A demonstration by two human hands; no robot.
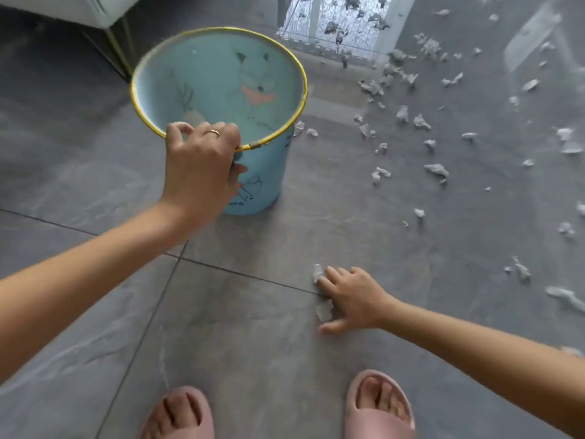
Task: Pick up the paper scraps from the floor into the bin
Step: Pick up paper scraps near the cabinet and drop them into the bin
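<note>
- Grey stone-look tiled floor (253, 343) of a room; a pale furniture piece with a gold metal leg (104, 14) stands behind the bin.
- One light-blue round bin with a gold wire rim and cartoon print (269, 172) stands upright on the floor. I can make out no scraps inside it.
- Left hand (202, 160), gold ring on one finger, grips the bin's near rim, with fingers curled over the wire and thumb on the outer wall.
- Right hand (351, 299) is down on the floor, nearer the person than the bin and to its right. Its fingers are spread and it holds nothing yet.
- Two small white crumpled paper scraps lie at that hand, one touching the fingertips (317, 272) and one between thumb and forefinger (323, 312).
- Step: likely gathering these two. The next move calls for pinching them up and carrying them over the bin's rim.
- Many more white paper scraps (437, 169) are scattered right of the bin, dozens at least, too many to count exactly.
- Two pink slippers (380, 407) are at the bottom edge.
</note>
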